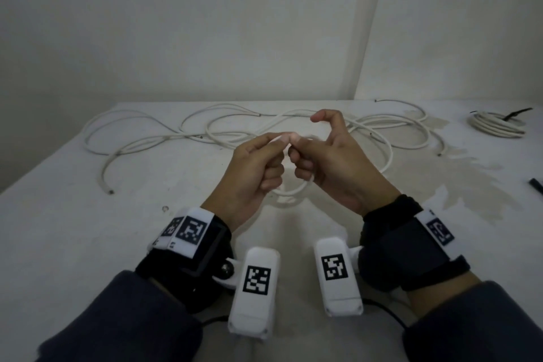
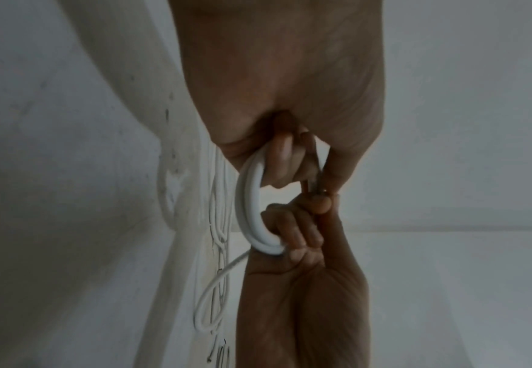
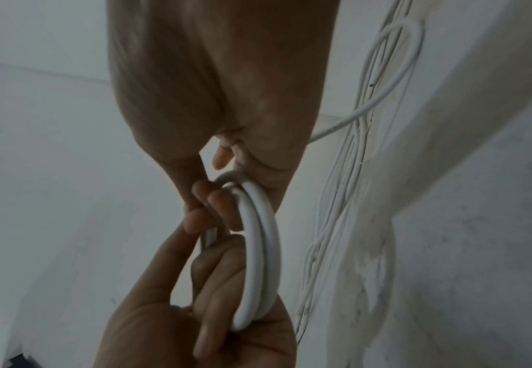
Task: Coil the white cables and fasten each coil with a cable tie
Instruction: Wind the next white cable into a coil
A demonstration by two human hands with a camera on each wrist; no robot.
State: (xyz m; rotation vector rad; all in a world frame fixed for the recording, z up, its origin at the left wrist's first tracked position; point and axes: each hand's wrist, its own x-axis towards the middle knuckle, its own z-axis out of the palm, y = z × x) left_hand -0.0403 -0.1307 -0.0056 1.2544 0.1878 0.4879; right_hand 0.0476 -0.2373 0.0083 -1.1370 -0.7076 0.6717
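A small coil of white cable is held above the table between both hands. My left hand grips its left side, thumb and forefinger pinching at the top. My right hand curls round the right side, its index finger lifted free. In the left wrist view the coil shows two or three turns, running from my left hand to my right hand. The right wrist view shows the same coil between my right hand and left hand. A cable tail trails to the right.
Several loose white cables sprawl over the far half of the white table. A finished coil with a black tie lies at the far right. A black strip lies at the right edge. Walls close in behind and right.
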